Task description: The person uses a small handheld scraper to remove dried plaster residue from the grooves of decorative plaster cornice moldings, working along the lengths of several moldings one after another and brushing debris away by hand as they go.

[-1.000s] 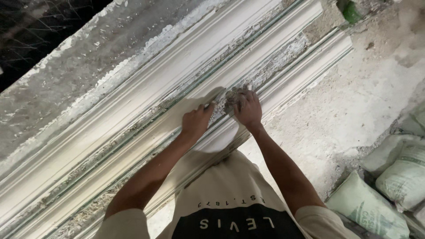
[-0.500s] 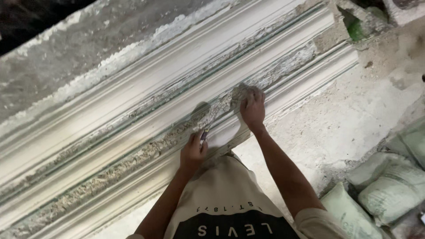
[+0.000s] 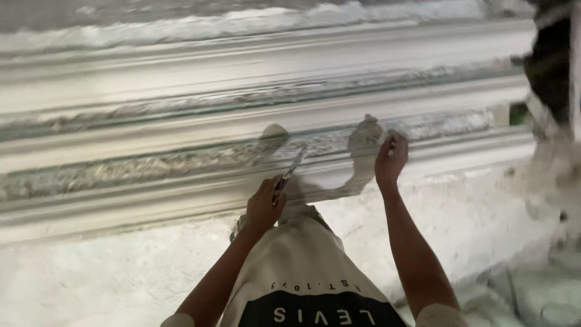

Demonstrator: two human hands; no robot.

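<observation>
A long white plaster moulding (image 3: 181, 130) with several ridges and rough grey grooves runs across the view. My left hand (image 3: 264, 206) is shut on a small narrow-bladed tool (image 3: 290, 171), whose tip rests against the lower groove of the moulding. My right hand (image 3: 390, 160) is pressed to the moulding further right, fingers curled at the rough groove. Something whitish shows at its fingertips, but blur hides whether it is held. Both hands cast shadows on the moulding.
Pale, dusty ground (image 3: 121, 278) lies below the moulding. Blurred pale sacks (image 3: 535, 297) sit at the lower right. A dark gap (image 3: 551, 66) and a small green object (image 3: 517, 114) are at the moulding's right end. My shirt fills the bottom centre.
The view has swung so the moulding now lies level instead of slanting. My left hand has drawn back from the moulding with the tool, and my right hand stays pressed on the groove.
</observation>
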